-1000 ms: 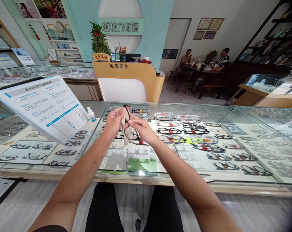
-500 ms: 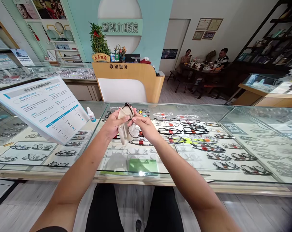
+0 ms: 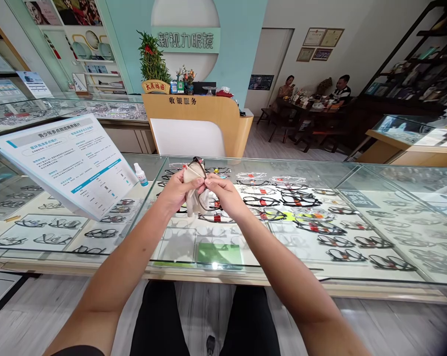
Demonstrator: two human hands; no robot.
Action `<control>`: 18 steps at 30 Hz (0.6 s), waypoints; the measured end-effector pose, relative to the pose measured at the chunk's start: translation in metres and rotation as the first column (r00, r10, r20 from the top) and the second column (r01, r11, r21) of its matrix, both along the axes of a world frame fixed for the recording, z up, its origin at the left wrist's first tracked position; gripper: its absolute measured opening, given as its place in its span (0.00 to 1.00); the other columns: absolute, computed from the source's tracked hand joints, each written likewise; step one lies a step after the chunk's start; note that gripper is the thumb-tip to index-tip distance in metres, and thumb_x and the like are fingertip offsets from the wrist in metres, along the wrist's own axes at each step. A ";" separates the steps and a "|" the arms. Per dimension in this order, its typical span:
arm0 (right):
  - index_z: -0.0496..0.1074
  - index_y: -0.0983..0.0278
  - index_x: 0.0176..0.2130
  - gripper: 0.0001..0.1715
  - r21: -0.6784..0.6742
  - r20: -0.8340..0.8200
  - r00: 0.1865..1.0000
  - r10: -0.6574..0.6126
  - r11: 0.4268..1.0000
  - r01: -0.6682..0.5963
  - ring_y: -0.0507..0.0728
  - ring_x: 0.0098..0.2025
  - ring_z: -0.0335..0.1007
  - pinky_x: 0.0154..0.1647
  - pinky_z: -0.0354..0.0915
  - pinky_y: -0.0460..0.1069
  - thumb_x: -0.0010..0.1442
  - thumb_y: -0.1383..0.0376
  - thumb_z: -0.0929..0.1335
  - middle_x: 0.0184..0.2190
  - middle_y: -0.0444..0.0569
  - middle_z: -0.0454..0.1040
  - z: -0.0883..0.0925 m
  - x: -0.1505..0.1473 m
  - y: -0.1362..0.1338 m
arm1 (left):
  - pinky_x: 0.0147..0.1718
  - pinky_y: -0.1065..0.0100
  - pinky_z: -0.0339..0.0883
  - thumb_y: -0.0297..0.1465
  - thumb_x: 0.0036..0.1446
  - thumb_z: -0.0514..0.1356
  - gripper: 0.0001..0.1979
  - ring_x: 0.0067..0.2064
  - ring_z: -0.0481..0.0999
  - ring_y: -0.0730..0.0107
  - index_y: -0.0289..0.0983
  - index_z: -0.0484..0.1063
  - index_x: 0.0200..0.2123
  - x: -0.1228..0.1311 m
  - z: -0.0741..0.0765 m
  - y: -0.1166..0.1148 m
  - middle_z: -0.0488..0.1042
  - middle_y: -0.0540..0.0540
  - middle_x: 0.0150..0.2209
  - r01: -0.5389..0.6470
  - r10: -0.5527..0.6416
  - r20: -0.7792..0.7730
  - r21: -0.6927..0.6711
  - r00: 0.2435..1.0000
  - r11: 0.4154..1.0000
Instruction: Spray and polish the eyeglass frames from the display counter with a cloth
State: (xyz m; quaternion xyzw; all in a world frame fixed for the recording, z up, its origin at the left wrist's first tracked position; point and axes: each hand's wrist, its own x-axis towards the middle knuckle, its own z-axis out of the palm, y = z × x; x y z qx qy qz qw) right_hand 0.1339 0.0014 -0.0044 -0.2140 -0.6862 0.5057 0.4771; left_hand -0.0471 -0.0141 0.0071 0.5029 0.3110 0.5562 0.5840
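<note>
Above the glass display counter, my left hand (image 3: pixel 177 190) is closed on a beige cloth (image 3: pixel 192 198), which wraps over part of a pair of eyeglasses (image 3: pixel 198 160). The dark frame of the glasses shows above the cloth. My right hand (image 3: pixel 223 192) pinches the glasses from the other side, its thumb close to my left thumb. Cloth and fingers hide much of the lenses. Left of my hands, a small white spray bottle (image 3: pixel 141 174) with a blue label stands upright on the glass.
Rows of eyeglasses (image 3: pixel 300 199) lie inside the glass counter (image 3: pixel 216 262). A large printed sign (image 3: pixel 65 163) leans at the left. Beyond stands a wooden cashier desk (image 3: pixel 230 121) with a potted plant (image 3: pixel 151 57). Two people (image 3: pixel 340 89) sit at a table at the back right.
The cloth now covers more of the glasses' upper part, and its hanging end has bunched up higher. Both hands stay in nearly the same place.
</note>
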 end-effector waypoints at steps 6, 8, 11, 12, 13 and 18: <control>0.85 0.57 0.28 0.33 -0.014 -0.002 0.999 0.034 0.999 -0.034 0.65 0.56 0.71 0.70 0.60 0.59 0.65 0.34 0.74 0.38 0.50 0.77 0.000 0.000 0.001 | 0.27 0.69 0.66 0.43 0.48 0.83 0.22 0.24 0.70 0.73 0.35 0.81 0.34 0.001 -0.004 -0.001 0.76 0.49 0.22 -0.058 0.060 -0.020 0.058 0.998 0.997; 0.84 0.58 0.29 0.34 -0.009 0.023 0.999 0.027 1.000 -0.027 0.65 0.55 0.72 0.69 0.62 0.59 0.65 0.33 0.74 0.40 0.51 0.77 0.000 0.001 0.000 | 0.25 0.69 0.64 0.43 0.49 0.83 0.21 0.23 0.69 0.73 0.36 0.80 0.32 0.001 -0.005 -0.001 0.75 0.49 0.21 -0.084 0.086 -0.028 0.070 0.996 0.994; 0.85 0.59 0.30 0.36 0.004 0.045 0.998 0.031 0.999 -0.032 0.64 0.53 0.72 0.66 0.64 0.59 0.65 0.32 0.73 0.43 0.51 0.76 0.000 0.000 -0.001 | 0.24 0.69 0.64 0.46 0.49 0.83 0.22 0.22 0.70 0.73 0.36 0.80 0.31 0.003 -0.005 -0.001 0.75 0.50 0.20 -0.143 0.145 -0.021 0.073 0.989 0.987; 0.84 0.59 0.30 0.36 0.011 0.049 0.998 0.033 0.999 -0.034 0.64 0.53 0.72 0.65 0.64 0.59 0.66 0.32 0.72 0.43 0.51 0.76 0.000 -0.001 -0.001 | 0.24 0.68 0.64 0.47 0.48 0.83 0.23 0.21 0.70 0.72 0.36 0.80 0.31 0.004 -0.004 -0.002 0.74 0.50 0.19 -0.166 0.168 -0.015 0.073 0.986 0.983; 0.84 0.59 0.30 0.36 0.019 0.051 0.998 0.035 0.999 -0.036 0.63 0.53 0.72 0.65 0.63 0.58 0.66 0.32 0.72 0.43 0.51 0.76 -0.001 -0.001 -0.001 | 0.23 0.68 0.64 0.49 0.47 0.83 0.25 0.20 0.70 0.72 0.36 0.80 0.31 0.005 -0.003 -0.002 0.74 0.50 0.19 -0.186 0.187 -0.011 0.074 0.982 0.980; 0.85 0.59 0.32 0.37 0.037 0.072 0.997 0.040 0.998 -0.042 0.63 0.52 0.71 0.66 0.62 0.59 0.66 0.31 0.71 0.41 0.50 0.75 -0.002 -0.005 -0.003 | 0.21 0.67 0.61 0.57 0.50 0.79 0.29 0.18 0.68 0.72 0.36 0.81 0.28 0.009 -0.003 -0.003 0.71 0.49 0.16 -0.238 0.241 -0.017 0.099 0.970 0.966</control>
